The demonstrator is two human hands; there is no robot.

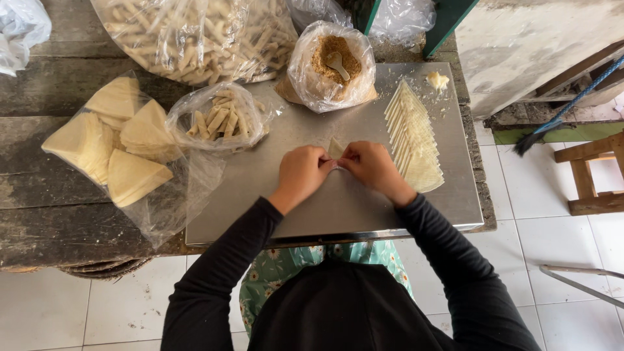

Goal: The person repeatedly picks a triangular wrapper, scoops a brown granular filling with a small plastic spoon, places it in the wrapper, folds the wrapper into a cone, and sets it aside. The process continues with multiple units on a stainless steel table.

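Left hand (302,170) and right hand (372,166) close together, both pinching a small pale triangular dough wrapper (335,149) at mid-sheet on the smooth steel surface (312,130). Just right: a fanned row of thin triangular wrappers (414,140). Behind: an open crinkled plastic bag of brown crumbly filling (331,62) with a spoon (337,63). Left: clear bags of rolled sticks (220,118) and stacked wrappers (114,140).

Bagged rolled sticks (221,120) near a broom (559,117) and wooden stool (595,172).
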